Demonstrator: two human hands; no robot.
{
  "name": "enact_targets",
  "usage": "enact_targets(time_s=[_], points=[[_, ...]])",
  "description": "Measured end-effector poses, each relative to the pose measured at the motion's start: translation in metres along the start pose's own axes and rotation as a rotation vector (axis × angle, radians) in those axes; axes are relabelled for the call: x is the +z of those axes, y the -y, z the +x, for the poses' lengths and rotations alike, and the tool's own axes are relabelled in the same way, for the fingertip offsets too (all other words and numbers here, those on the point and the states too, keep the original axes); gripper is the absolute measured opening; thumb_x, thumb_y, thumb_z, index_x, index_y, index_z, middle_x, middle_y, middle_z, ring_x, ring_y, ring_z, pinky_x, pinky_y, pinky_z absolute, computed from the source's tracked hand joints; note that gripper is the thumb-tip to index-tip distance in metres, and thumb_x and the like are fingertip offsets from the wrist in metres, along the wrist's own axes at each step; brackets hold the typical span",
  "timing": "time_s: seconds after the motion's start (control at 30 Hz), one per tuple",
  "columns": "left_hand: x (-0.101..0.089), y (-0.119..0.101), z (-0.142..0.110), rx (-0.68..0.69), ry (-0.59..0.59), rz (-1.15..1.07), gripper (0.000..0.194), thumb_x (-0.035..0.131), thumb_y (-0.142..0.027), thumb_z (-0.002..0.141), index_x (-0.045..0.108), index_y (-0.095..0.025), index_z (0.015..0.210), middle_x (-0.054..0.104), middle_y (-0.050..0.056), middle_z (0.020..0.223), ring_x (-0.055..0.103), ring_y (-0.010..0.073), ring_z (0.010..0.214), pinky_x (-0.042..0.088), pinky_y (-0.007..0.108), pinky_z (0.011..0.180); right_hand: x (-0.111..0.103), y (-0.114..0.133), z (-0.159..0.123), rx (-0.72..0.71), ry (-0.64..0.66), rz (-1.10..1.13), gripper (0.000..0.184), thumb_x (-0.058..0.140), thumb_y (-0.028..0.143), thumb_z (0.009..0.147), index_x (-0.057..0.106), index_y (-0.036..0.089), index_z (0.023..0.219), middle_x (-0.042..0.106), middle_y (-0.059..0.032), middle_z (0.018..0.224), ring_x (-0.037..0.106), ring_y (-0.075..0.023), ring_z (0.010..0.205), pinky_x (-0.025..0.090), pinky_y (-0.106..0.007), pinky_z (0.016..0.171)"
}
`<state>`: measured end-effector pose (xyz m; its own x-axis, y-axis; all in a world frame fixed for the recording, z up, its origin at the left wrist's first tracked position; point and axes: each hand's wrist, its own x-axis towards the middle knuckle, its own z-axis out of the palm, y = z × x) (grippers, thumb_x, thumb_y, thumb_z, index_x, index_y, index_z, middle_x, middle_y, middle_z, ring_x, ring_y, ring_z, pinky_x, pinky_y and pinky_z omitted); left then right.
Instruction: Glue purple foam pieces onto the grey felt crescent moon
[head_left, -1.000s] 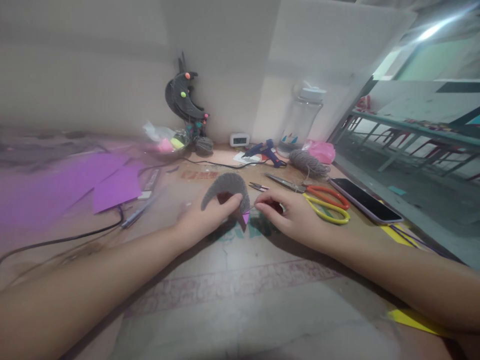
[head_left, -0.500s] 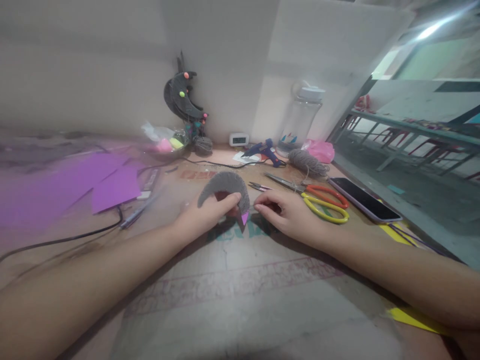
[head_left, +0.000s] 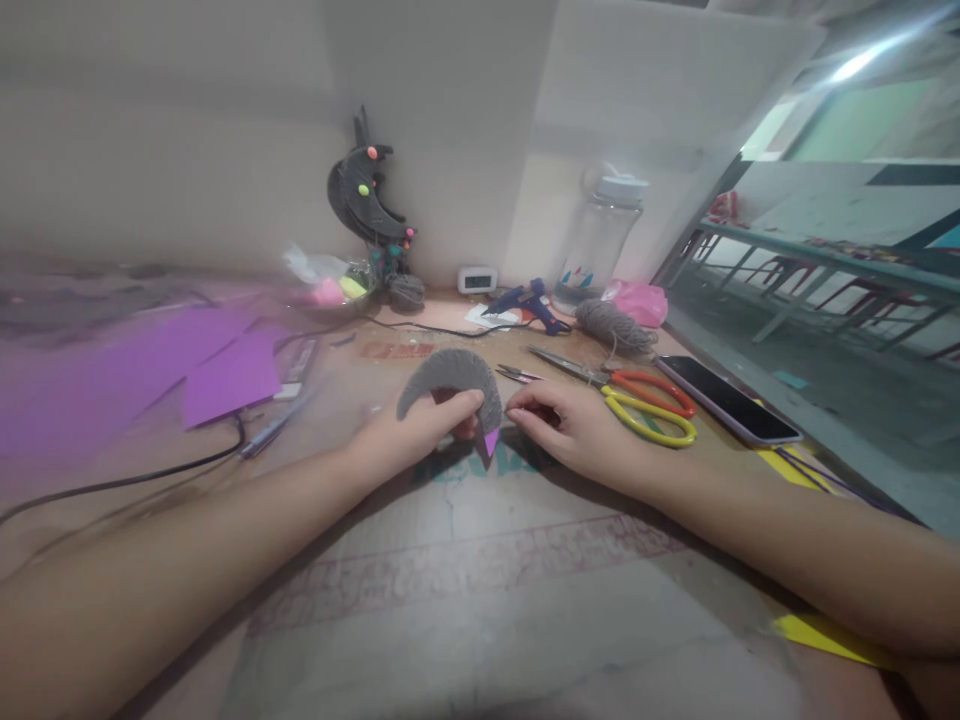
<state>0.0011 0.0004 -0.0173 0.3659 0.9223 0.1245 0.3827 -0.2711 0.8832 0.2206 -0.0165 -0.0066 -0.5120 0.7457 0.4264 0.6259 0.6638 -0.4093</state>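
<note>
A crescent moon shape (head_left: pixel 457 368) wrapped in grey yarn is gripped by my left hand (head_left: pixel 435 415), the thumb pressed on its right limb. Its lower right tip is bare purple (head_left: pixel 491 441) and points down. Just right of that tip, my right hand (head_left: pixel 562 420) is closed in a pinch, apart from the crescent. Whatever lies between those fingertips is too small to make out. Behind the right hand lie small snips (head_left: pixel 519 374) and large scissors (head_left: pixel 577 367) with one orange and one yellow handle.
Behind stand a glue gun (head_left: pixel 529 300), a grey yarn ball (head_left: pixel 616 327), a water bottle (head_left: pixel 600 240) and a small clock (head_left: pixel 477 280). A phone (head_left: pixel 731 400) lies right. Purple sheets (head_left: pixel 232 380), a pen (head_left: pixel 274 430) and a black cable (head_left: pixel 187 465) lie left. A dark crescent (head_left: pixel 360 195) leans at the wall.
The crescent has tilted and shifted slightly down and right in my left hand. My right hand stays nearly still in its pinch.
</note>
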Motion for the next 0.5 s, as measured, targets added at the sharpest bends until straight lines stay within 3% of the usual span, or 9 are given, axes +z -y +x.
enact_targets(time_s=[0.13, 0.27, 0.37, 0.5], points=[[0.001, -0.003, -0.001, 0.011, 0.01, -0.053, 0.036, 0.052, -0.046, 0.086, 0.058, -0.02, 0.061, 0.061, 0.001, 0.063, 0.058, 0.0175, 0.065, 0.045, 0.032, 0.069, 0.001, -0.005, 0.002, -0.037, 0.022, 0.012, 0.017, 0.051, 0.02, 0.094, 0.068, 0.018, 0.093, 0.069, -0.0062, 0.09, 0.063, -0.0166, 0.083, 0.049, -0.029, 0.077], [0.001, -0.01, -0.002, 0.046, 0.031, -0.079, 0.036, 0.052, -0.045, 0.086, 0.054, -0.021, 0.06, 0.057, 0.0, 0.062, 0.055, 0.0168, 0.065, 0.045, 0.031, 0.069, 0.0, -0.009, 0.003, -0.042, -0.063, 0.08, 0.028, 0.041, 0.024, 0.101, 0.067, 0.019, 0.102, 0.067, -0.0097, 0.106, 0.062, -0.02, 0.103, 0.047, -0.035, 0.093], [0.001, -0.016, -0.004, 0.028, 0.02, -0.06, 0.037, 0.052, -0.046, 0.086, 0.054, -0.021, 0.059, 0.058, 0.001, 0.064, 0.056, 0.0178, 0.068, 0.045, 0.031, 0.072, -0.002, -0.006, 0.004, -0.005, -0.099, 0.129, 0.029, 0.04, 0.03, 0.101, 0.067, 0.019, 0.098, 0.067, -0.0082, 0.101, 0.063, -0.0196, 0.098, 0.048, -0.034, 0.088], [0.0, -0.022, -0.006, -0.064, 0.013, -0.01, 0.036, 0.055, -0.049, 0.085, 0.059, -0.021, 0.062, 0.064, 0.002, 0.067, 0.059, 0.0189, 0.07, 0.047, 0.03, 0.073, -0.002, 0.001, 0.004, 0.052, -0.026, 0.22, 0.022, 0.051, 0.031, 0.096, 0.066, 0.018, 0.086, 0.066, -0.0043, 0.087, 0.062, -0.0166, 0.084, 0.047, -0.029, 0.077]])
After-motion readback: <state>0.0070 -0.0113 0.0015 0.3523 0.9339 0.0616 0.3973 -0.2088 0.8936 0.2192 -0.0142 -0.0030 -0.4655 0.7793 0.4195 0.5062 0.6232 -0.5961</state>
